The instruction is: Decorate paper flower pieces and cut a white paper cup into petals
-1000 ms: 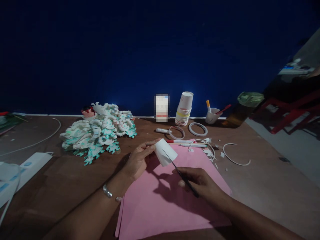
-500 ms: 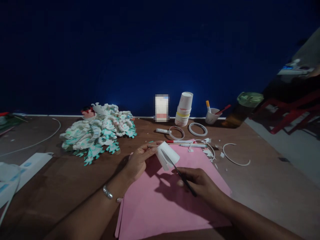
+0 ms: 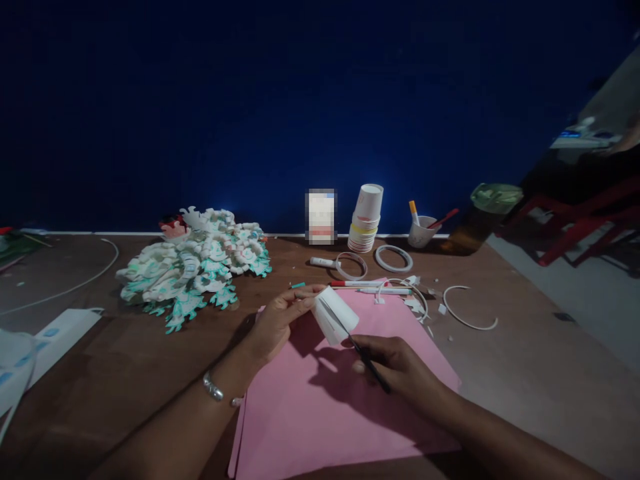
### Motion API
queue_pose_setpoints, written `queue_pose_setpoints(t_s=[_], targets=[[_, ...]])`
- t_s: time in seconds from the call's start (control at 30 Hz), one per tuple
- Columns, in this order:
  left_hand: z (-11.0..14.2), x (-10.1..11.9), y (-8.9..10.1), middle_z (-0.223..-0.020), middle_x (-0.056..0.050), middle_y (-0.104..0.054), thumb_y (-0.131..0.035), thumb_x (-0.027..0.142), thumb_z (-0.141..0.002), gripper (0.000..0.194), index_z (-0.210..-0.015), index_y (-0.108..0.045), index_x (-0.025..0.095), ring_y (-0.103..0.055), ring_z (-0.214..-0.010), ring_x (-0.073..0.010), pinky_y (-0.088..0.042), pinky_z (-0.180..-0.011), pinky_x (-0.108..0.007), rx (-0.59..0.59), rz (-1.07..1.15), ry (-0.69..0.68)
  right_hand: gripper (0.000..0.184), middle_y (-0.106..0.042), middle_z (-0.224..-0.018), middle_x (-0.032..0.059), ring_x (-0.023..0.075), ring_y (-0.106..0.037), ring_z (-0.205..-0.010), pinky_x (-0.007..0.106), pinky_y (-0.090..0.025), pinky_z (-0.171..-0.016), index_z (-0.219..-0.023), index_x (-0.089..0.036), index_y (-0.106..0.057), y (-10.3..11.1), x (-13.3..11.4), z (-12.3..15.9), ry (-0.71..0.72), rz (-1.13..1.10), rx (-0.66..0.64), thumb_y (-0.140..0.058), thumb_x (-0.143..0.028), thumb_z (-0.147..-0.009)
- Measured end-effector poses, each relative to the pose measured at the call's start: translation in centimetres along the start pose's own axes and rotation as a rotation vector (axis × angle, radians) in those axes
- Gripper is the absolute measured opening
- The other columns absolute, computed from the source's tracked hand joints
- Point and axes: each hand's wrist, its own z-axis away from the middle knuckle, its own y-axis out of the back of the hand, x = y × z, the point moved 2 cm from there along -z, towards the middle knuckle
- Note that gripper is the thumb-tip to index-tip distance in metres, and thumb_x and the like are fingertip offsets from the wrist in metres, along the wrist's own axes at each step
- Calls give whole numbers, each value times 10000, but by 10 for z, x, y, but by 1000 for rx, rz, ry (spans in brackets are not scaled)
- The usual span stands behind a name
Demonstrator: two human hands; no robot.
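Note:
My left hand [image 3: 283, 317] pinches one end of a white paper cup [image 3: 345, 308], which is tilted over the pink sheets [image 3: 320, 427]. Long slits run down the cup's side, and a strip of the wall stands slightly apart. In my right hand [image 3: 393, 360] is a slim black-handled cutting tool [image 3: 373, 370]; its thin end lies against the cup along a slit. The fingers partly cover this tool, so whether it is a knife or scissors cannot be made out. A silver bracelet [image 3: 213, 387] circles my left wrist.
Beyond the sheets lie pens [image 3: 357, 284], tape rolls [image 3: 393, 259], cut rings [image 3: 470, 308] and paper scraps. Stacked paper cups [image 3: 365, 220] and a cup with pens [image 3: 423, 233] stand behind. A pile of white-and-green paper cut-outs [image 3: 200, 260] and a power strip [image 3: 55, 343] are left.
The cup has turned slightly in my left hand, and its loose strip sits closer to the wall. Both hands keep nearly the same place; the whole view has shifted slightly.

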Motion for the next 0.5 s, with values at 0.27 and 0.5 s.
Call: queue_pose_setpoints(t_s=[0.27,0.5], targets=[[0,4,0,-1305,-103,-671,-783,285,-801,188,-958,-790,181,-606,-1161,-234,-435,-1010,-329,-26,-111,-22,225,-470,-634,-34,101,-368,-572,223,-298,-507,-954,-134,-724,1,0,1,11,19,12,-627,-331,-909],[2,3,-4,-1222,-87,-712,-821,281,-754,125,-810,-760,188,-615,-1143,-240,-433,-1007,-352,12,-65,-38,199,-440,-631,-43,99,-345,-571,225,-284,-511,-917,-137,-706,-1,-9,2,25,50,6,-639,-324,-900]])
